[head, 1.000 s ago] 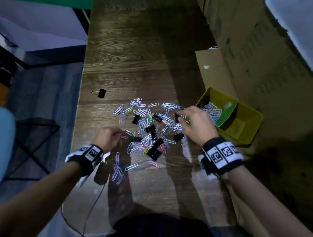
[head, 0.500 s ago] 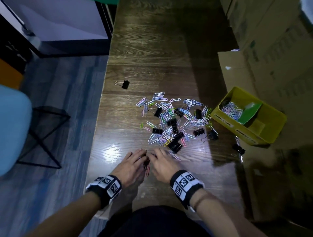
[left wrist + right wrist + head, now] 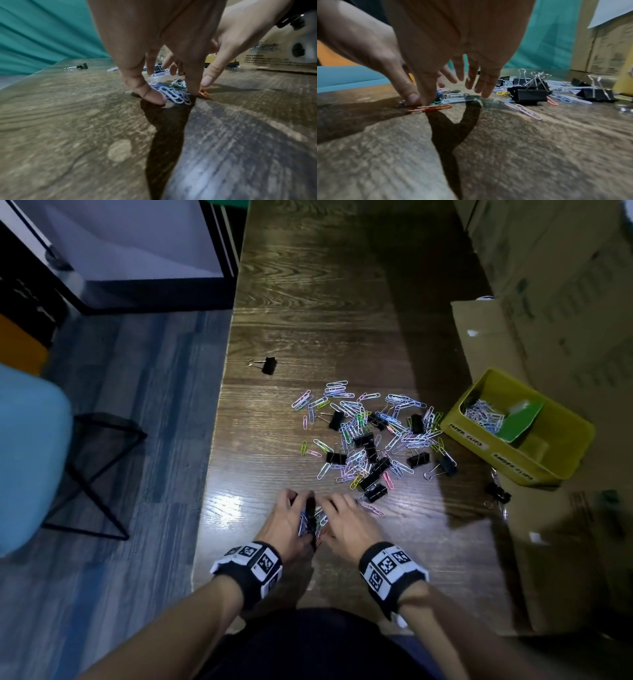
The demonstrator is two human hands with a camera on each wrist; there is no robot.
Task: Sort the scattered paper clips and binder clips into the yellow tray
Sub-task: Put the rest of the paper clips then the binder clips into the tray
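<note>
My left hand [image 3: 291,518] and right hand [image 3: 342,525] meet at the table's near edge around a small bunch of paper clips [image 3: 313,520]. In the left wrist view the left hand [image 3: 171,94] pinches that bunch [image 3: 173,92] between its thumb and a bent finger, tips on the wood. My right hand [image 3: 453,92] keeps its fingers straight and spread, and its thumb presses beside an orange paper clip [image 3: 429,108]. The main heap of coloured paper clips and black binder clips [image 3: 370,440] lies further out. The yellow tray [image 3: 479,440] stands at the right, with paper clips [image 3: 483,412] in its left compartment.
A lone binder clip [image 3: 269,365] lies far left on the wooden table [image 3: 308,302]. Another binder clip [image 3: 498,491] sits on flattened cardboard [image 3: 548,542] beside the tray. Cardboard boxes [image 3: 565,285] line the right side. A blue chair [image 3: 27,457] stands to the left of the table.
A second ago the hands were apart at the main heap. Both came back to the near edge, and the fingers have since drawn in on the small bunch.
</note>
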